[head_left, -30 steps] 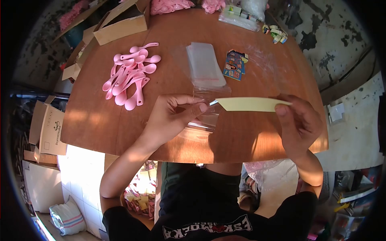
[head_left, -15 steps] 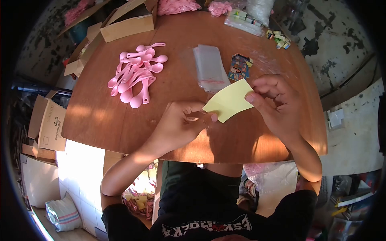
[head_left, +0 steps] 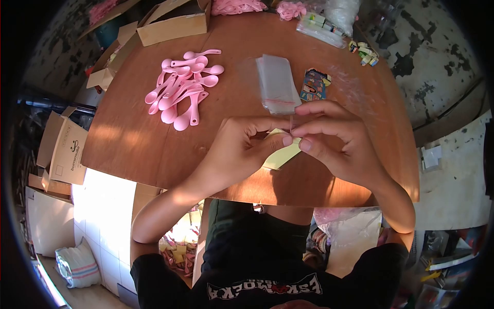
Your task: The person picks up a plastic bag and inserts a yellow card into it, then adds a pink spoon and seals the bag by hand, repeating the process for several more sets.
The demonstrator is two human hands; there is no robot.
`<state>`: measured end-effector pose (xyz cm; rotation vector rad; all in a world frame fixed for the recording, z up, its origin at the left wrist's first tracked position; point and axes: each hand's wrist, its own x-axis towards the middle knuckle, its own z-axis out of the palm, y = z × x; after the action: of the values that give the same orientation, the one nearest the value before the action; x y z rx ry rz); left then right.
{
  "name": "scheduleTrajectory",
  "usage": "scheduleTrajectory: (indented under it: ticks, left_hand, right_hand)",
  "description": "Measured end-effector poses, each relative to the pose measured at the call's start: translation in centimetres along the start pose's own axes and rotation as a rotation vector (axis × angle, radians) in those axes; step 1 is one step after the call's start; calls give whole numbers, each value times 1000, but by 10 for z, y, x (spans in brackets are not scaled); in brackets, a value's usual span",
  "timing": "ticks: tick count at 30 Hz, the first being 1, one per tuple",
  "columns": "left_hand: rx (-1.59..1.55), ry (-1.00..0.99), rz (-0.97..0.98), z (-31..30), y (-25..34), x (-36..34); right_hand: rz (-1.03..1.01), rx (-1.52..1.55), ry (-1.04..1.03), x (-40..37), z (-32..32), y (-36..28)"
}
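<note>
Head view, left hand [head_left: 242,149] and right hand [head_left: 334,141] with fingertips pressed together, both pinching a flat yellow paper card [head_left: 280,156], just above the smooth brown wooden table [head_left: 128,149] near its front edge, shiny pink plastic spoons [head_left: 182,87] piled behind, stack of thin clear bags [head_left: 277,85] close by.

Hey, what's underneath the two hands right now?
A yellow card pokes out beneath the left hand and right hand, above the wooden table. The fingers cover most of it, so its full outline is hidden.
</note>
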<state>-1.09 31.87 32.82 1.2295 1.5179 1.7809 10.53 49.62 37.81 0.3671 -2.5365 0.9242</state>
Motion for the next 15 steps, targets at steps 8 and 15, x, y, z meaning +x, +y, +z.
scheduleTrajectory:
  ticks: [8,15]
  left_hand:
    - [-1,-8,21,2,-5,0]
    - [-24,172,195,2,-11,-14]
  right_hand:
    - [113,107,-345,14,-12,-6]
    - [225,-200,-575,35,6,-14]
